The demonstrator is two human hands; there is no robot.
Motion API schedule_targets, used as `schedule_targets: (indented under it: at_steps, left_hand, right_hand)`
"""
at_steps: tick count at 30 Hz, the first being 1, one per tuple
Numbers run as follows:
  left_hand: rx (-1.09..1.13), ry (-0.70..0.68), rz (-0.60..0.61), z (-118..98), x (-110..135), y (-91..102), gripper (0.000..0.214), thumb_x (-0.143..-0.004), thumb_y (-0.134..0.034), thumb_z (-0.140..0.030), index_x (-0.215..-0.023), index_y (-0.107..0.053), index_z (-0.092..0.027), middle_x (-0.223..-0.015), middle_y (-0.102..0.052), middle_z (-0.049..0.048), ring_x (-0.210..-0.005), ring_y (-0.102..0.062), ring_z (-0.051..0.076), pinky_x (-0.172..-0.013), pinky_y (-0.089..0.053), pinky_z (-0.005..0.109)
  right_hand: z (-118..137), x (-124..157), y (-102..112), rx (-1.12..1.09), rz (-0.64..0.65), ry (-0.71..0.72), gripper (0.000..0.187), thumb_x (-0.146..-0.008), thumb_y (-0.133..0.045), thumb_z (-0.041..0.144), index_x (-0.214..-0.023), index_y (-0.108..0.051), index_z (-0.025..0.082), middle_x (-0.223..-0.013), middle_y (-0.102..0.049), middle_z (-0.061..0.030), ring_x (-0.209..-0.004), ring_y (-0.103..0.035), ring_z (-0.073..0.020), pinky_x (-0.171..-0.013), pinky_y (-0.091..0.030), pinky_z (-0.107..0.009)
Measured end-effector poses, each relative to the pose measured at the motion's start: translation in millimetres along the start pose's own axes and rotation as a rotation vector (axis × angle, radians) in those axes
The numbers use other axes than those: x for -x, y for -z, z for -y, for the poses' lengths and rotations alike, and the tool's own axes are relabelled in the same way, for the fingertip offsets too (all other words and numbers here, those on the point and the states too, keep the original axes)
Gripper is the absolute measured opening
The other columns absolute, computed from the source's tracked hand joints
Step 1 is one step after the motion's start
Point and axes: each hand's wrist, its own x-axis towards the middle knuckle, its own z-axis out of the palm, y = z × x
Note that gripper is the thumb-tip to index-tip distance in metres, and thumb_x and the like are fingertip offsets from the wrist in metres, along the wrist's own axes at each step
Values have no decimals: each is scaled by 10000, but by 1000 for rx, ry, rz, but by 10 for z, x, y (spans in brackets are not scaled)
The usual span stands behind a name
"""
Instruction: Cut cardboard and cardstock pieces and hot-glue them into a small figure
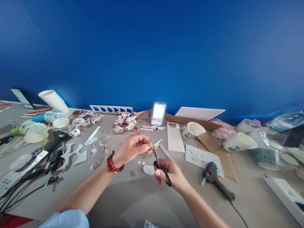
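Two bare hands work close together above a grey desk (114,196) as I follow from afar. The right hand (170,171) has its grip closed on black-handled scissors (155,154), blades pointing away from me, close beside the fingertips of the left hand (134,146). That left grip, a red beaded bracelet (111,163) at its wrist, has thumb and fingers near each other; how tightly they close, and on what, I cannot tell. A white oval piece (148,170) lies between the arms, red-and-white bird-shaped figures (130,120) beyond, a black glue gun (211,171) to the right.
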Motion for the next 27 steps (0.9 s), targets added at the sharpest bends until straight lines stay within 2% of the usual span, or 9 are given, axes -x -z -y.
schedule_targets:
  at_steps: [8,27]
  left_hand:
    - [90,-9,67,56,-42,34,149,-830,-632,-254,-732,-604,-146,-667,-626,-2,-642,-554,106,-643,-423,220]
    - [46,-33,8,101,-54,33,182,-823,-659,-322,-773,-645,-148,-699,-663,18,-662,-591,121,-653,-453,232]
  right_hand:
    - [-65,-9,31,-18,36,-8,578,-719,-645,715,-609,-536,159,-489,-581,-9,-434,-437,-97,-431,-260,-214]
    - [-152,-37,6,31,-36,10,595,-716,-617,748,-590,-499,178,-471,-544,16,-423,-415,-92,-428,-254,-224]
